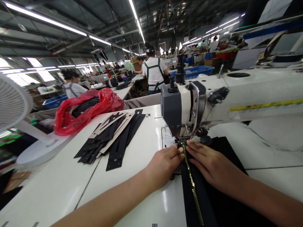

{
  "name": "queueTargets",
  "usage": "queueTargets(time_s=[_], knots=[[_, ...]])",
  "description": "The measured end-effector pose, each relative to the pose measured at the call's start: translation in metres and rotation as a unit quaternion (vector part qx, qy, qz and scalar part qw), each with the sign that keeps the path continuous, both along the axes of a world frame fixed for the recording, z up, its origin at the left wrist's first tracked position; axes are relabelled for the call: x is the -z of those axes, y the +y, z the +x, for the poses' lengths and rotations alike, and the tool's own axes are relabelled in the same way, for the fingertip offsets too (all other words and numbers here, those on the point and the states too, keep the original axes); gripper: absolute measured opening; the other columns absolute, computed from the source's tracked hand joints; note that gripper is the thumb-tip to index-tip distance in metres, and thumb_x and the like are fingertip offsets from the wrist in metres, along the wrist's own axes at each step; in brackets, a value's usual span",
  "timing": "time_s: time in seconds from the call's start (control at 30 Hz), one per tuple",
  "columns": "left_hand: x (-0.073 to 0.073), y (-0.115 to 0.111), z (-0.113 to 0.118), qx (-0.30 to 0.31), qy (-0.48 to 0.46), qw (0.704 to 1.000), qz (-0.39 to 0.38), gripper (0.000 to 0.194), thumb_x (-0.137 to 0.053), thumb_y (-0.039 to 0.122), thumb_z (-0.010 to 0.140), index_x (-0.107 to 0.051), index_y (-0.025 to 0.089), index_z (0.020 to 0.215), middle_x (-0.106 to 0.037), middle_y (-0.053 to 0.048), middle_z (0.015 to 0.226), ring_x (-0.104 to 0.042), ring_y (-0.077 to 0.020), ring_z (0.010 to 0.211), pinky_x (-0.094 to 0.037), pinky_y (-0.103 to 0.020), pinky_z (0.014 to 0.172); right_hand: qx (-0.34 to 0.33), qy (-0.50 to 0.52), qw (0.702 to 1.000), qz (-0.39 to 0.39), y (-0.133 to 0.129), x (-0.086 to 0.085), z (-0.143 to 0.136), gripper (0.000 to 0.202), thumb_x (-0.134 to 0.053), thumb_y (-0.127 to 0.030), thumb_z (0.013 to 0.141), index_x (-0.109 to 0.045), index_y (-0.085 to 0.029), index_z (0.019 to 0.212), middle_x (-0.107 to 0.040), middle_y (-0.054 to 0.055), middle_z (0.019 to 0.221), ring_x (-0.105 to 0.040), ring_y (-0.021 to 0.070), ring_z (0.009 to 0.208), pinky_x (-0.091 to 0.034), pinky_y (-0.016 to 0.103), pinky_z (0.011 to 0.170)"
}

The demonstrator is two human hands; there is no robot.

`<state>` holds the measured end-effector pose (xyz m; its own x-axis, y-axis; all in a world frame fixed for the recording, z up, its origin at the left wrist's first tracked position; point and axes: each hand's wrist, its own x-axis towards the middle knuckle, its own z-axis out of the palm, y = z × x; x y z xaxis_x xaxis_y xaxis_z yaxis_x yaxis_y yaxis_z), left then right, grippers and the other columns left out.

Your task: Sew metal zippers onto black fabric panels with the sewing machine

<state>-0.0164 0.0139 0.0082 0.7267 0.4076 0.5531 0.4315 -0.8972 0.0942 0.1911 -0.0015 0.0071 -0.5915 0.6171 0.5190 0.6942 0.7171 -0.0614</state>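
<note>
A gold-toothed zipper (194,192) on black tape runs from under the sewing machine's needle area (183,140) toward me. My left hand (163,164) is at its left edge just before the presser foot, fingers curled and closed on the zipper tape. On the other side, my right hand (210,162) lies flat with fingers stretched out, pressing the black fabric (224,151) beside the teeth. The fabric spreads under my right forearm and hangs toward the bottom of the view. The machine head (174,108) stands directly over the fingertips; the needle tip is hard to make out.
Black and beige strips (113,135) lie piled on the white table (132,179) to the left. Behind them sits a red plastic bag (106,101) with dark pieces inside. A white fan (14,104) stands far left. Other people (155,71) work beyond, near a blue crate (199,72).
</note>
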Motion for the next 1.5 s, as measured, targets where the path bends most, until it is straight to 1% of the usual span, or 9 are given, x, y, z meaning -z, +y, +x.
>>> queueTargets(time_s=[0.27, 0.6, 0.77, 0.93, 1.07, 1.17, 1.3, 1.43, 1.5], knots=[[-0.007, -0.002, 0.002, -0.014, 0.037, 0.999, -0.020, 0.022, -0.038, 0.014, 0.092, -0.058, 0.010, 0.100, -0.062, -0.012, 0.095, -0.058, -0.0216, 0.101, -0.052, -0.036, 0.086, -0.022, -0.010, 1.000, 0.014, 0.003, -0.002, 0.006, 0.034, -0.038, -0.014, 0.090, -0.057, -0.005, 0.117, -0.056, 0.016, 0.122, -0.054, 0.0225, 0.111, -0.046, 0.039, 0.094], [0.001, 0.001, 0.003, -0.052, 0.048, 0.996, -0.062, 0.020, -0.042, 0.016, 0.090, -0.057, 0.013, 0.104, -0.058, -0.010, 0.097, -0.059, -0.0198, 0.090, -0.051, -0.035, 0.084, -0.053, 0.012, 0.998, -0.009, 0.013, -0.003, 0.009, 0.033, -0.038, -0.012, 0.089, -0.056, -0.009, 0.117, -0.059, 0.015, 0.117, -0.056, 0.0220, 0.110, -0.048, 0.039, 0.092], [-0.014, -0.003, 0.001, -0.047, 0.076, 0.990, -0.106, 0.027, -0.042, 0.014, 0.088, -0.054, 0.010, 0.111, -0.056, -0.013, 0.103, -0.057, -0.0222, 0.096, -0.051, -0.037, 0.085, -0.048, 0.021, 0.996, -0.065, 0.014, -0.011, 0.010, 0.031, -0.040, -0.012, 0.088, -0.056, -0.012, 0.115, -0.060, 0.014, 0.115, -0.058, 0.0212, 0.105, -0.050, 0.037, 0.088], [-0.026, -0.012, -0.003, -0.020, 0.064, 0.986, -0.152, 0.044, -0.054, 0.023, 0.080, -0.048, 0.008, 0.121, -0.050, -0.016, 0.115, -0.050, -0.0264, 0.111, -0.046, -0.038, 0.094, -0.028, 0.025, 0.994, -0.105, -0.011, -0.028, 0.003, 0.026, -0.050, -0.013, 0.081, -0.061, -0.020, 0.103, -0.056, 0.008, 0.120, -0.050, 0.0239, 0.111, -0.042, 0.044, 0.095], [-0.019, -0.011, 0.003, -0.067, 0.034, 0.987, -0.145, 0.033, -0.049, 0.012, 0.075, -0.055, 0.011, 0.108, -0.055, -0.012, 0.104, -0.056, -0.0232, 0.099, -0.051, -0.037, 0.086, 0.013, 0.031, 0.988, -0.151, -0.024, -0.035, -0.007, 0.016, -0.056, -0.015, 0.073, -0.059, -0.018, 0.088, -0.056, 0.009, 0.108, -0.052, 0.0253, 0.101, -0.043, 0.046, 0.087], [-0.013, -0.008, 0.008, -0.086, 0.024, 0.988, -0.126, 0.031, -0.047, 0.010, 0.074, -0.057, 0.014, 0.103, -0.056, -0.009, 0.097, -0.058, -0.0212, 0.090, -0.053, -0.037, 0.080, 0.044, 0.032, 0.983, -0.177, -0.018, -0.035, -0.014, 0.012, -0.058, -0.015, 0.070, -0.055, -0.017, 0.082, -0.057, 0.009, 0.097, -0.053, 0.0260, 0.092, -0.044, 0.045, 0.081], [-0.011, -0.009, 0.010, -0.082, 0.018, 0.991, -0.100, 0.034, -0.049, 0.009, 0.074, -0.059, 0.018, 0.106, -0.056, -0.009, 0.100, -0.058, -0.0209, 0.092, -0.052, -0.037, 0.080, 0.082, 0.060, 0.969, -0.227, -0.008, -0.033, -0.021, 0.013, -0.062, -0.015, 0.068, -0.051, -0.018, 0.074, -0.059, 0.006, 0.081, -0.056, 0.0240, 0.081, -0.046, 0.041, 0.074], [-0.010, -0.012, 0.010, -0.077, 0.024, 0.995, -0.052, 0.027, -0.051, 0.011, 0.078, -0.061, 0.016, 0.103, -0.059, -0.011, 0.104, -0.057, -0.0240, 0.099, -0.049, -0.041, 0.088, 0.078, 0.095, 0.956, -0.268, -0.012, -0.030, -0.020, 0.013, -0.053, -0.008, 0.073, -0.050, -0.019, 0.077, -0.059, 0.000, 0.071, -0.058, 0.0145, 0.064, -0.048, 0.026, 0.059], [-0.009, -0.015, 0.010, -0.073, 0.023, 0.997, -0.033, 0.024, -0.050, 0.013, 0.082, -0.061, 0.014, 0.104, -0.061, -0.012, 0.106, -0.058, -0.0238, 0.101, -0.049, -0.041, 0.090, 0.069, 0.108, 0.964, -0.235, -0.017, -0.024, -0.014, 0.017, -0.045, -0.007, 0.077, -0.054, -0.018, 0.086, -0.062, 0.002, 0.075, -0.060, 0.0144, 0.066, -0.051, 0.026, 0.062]])
